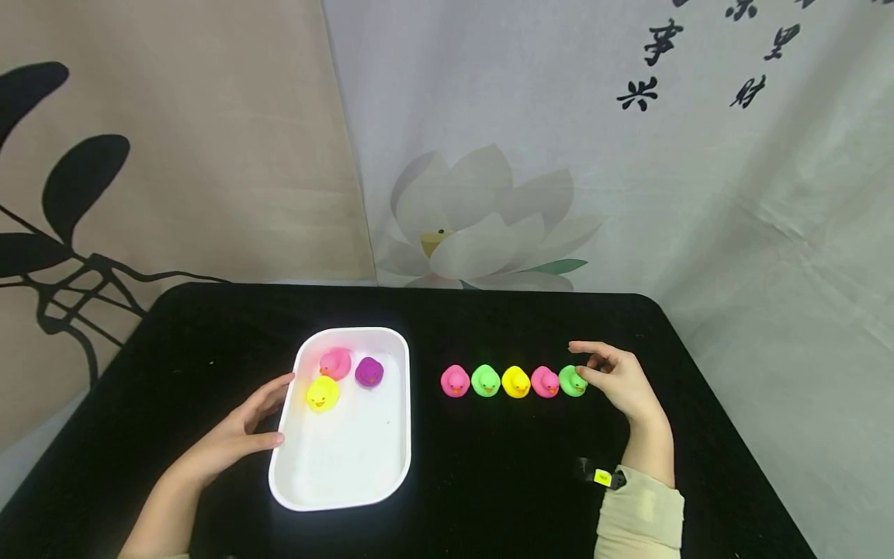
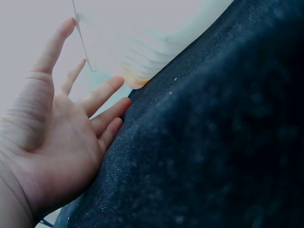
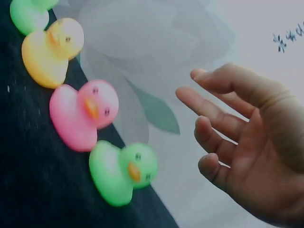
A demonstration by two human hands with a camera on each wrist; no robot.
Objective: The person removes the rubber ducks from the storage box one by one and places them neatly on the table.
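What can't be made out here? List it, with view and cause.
Left wrist view: upper outline of the white tray, lost in glare.
Right wrist view: part of the upper-left green toy duck, cut off by the top edge.
Head view: any print on the yellow label, too small.
Head view: some fingers of the left hand, hidden behind the rest of it.

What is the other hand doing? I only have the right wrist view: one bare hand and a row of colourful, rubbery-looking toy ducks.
Observer: The bare left hand is at the left rim of a white, rounded-rectangular, plastic-looking tray.
Visitor: Is anything in the tray?
Observer: Yes, three rubbery-looking toys: a pink duck, a yellow duck and a purple duck.
Visitor: What comes after the green, rounded duck cut off at my top edge?
Observer: Another pink, rounded duck, ending the row.
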